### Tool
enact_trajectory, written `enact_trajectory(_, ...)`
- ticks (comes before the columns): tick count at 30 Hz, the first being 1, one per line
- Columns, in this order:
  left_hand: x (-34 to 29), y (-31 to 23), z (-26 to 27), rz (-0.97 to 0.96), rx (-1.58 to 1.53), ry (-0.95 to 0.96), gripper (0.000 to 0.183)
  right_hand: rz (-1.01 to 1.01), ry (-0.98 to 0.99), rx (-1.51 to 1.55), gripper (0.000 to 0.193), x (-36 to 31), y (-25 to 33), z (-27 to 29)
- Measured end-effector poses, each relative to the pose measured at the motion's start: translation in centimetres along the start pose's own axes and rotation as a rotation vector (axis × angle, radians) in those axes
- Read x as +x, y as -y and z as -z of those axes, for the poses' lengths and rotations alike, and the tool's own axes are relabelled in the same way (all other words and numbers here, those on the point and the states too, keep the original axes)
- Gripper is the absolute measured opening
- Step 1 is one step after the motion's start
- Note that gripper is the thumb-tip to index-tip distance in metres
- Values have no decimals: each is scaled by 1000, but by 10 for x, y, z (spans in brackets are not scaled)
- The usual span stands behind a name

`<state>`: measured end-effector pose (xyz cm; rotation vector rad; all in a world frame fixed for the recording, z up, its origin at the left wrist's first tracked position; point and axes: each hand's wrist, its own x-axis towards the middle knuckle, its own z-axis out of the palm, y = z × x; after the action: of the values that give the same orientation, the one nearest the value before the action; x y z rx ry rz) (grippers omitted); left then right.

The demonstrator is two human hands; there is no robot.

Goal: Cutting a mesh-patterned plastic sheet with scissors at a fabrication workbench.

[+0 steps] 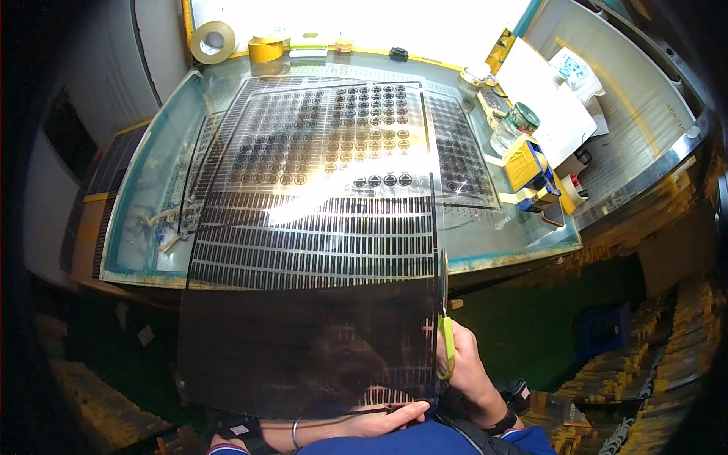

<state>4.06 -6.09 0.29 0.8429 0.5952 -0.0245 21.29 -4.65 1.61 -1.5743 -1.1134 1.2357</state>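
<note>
Head view: the film (311, 258) lies just left of the right hand (470, 364), reaching away over the counter (523, 227). The right grip is closed around the handles of the scissors (447, 334), which stand along the film's right edge; how far their blades part cannot be told. The left hand (371, 423), nearer the body, has its thumb over the film's near edge. Any cutting looks barely begun: the edge beyond the blades seems uncut, and no loose strip shows beside the grip. Farther off, ahead and right of it, are a jar (516, 125) and a tape dispenser (535, 173).
</note>
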Motion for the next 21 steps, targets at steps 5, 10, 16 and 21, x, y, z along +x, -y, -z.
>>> enact_trajectory(5,8,6,-1,8,-92,56,23,43,-48,-46,13,12,1,5)
enact_trajectory(10,8,6,-2,12,-85,85,23,124,-94,-59,14,15,10,7)
enact_trajectory(16,8,7,1,-1,-84,87,22,93,-86,9,15,21,6,11)
enact_trajectory(21,11,4,4,0,-96,69,22,63,-114,-64,15,28,13,16)
